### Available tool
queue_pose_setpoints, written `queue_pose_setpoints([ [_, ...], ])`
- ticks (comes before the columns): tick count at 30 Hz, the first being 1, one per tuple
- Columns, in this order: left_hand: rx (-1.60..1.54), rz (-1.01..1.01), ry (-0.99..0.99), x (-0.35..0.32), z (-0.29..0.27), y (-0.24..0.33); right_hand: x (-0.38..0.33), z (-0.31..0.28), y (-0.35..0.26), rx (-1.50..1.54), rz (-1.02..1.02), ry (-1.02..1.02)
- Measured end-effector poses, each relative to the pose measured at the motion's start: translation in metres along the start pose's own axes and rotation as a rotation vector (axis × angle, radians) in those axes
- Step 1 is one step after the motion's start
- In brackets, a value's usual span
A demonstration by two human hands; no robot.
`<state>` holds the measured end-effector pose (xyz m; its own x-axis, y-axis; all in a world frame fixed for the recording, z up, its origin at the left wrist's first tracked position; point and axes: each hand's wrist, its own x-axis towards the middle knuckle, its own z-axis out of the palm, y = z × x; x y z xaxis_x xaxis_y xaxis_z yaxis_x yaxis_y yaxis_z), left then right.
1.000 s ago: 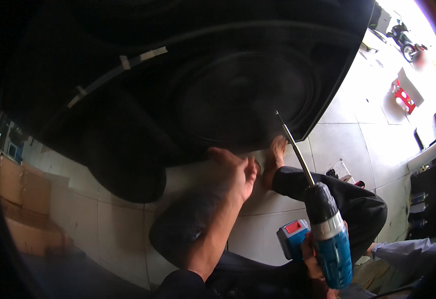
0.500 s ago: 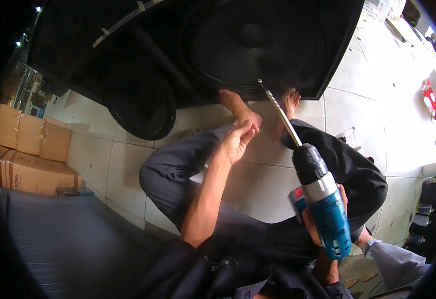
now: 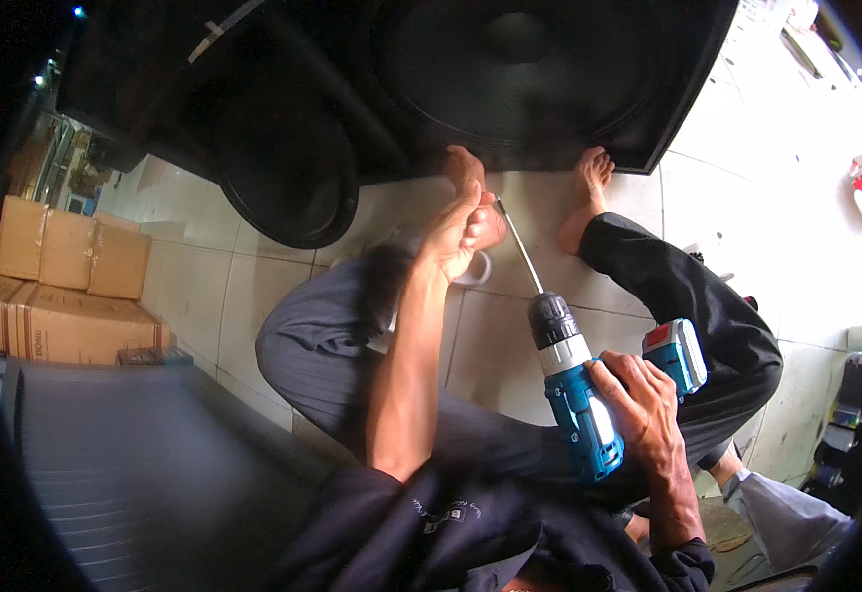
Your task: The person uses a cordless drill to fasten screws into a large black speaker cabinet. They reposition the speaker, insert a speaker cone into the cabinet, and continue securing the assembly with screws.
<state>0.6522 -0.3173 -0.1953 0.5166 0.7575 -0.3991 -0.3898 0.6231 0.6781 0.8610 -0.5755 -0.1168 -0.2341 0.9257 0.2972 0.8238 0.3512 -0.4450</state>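
Observation:
My right hand [image 3: 645,412] grips the handle of a blue and black cordless drill [image 3: 577,400] with a red-trimmed battery [image 3: 678,352]. Its long thin bit [image 3: 524,261] points up and away toward a large black speaker cabinet [image 3: 549,89]. My left hand [image 3: 458,234] reaches forward with its fingers pinched around the bit's tip; whether a screw sits there is hidden. I sit on the tiled floor with my legs in dark trousers bent out and my bare feet [image 3: 589,187] against the cabinet's lower edge.
A round black speaker unit [image 3: 288,173] leans beside the cabinet at the left. Cardboard boxes [image 3: 66,291] are stacked at far left, above a grey ribbed surface [image 3: 106,464]. A small white ring [image 3: 477,273] lies on the tiles near my left hand.
The drill has come down and back from the speaker face toward my lap. My left hand has moved over to the bit's tip and closed on it.

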Motion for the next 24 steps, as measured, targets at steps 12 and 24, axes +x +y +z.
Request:
queue_pose_setpoints([
  [12,0.020,0.079,-0.061,-0.011,-0.024,-0.009,-0.003,0.017,0.001,-0.016,-0.012,-0.123],
  [24,0.013,0.020,-0.088,-0.014,-0.027,-0.007,-0.005,0.023,0.001,-0.043,-0.029,-0.168],
])
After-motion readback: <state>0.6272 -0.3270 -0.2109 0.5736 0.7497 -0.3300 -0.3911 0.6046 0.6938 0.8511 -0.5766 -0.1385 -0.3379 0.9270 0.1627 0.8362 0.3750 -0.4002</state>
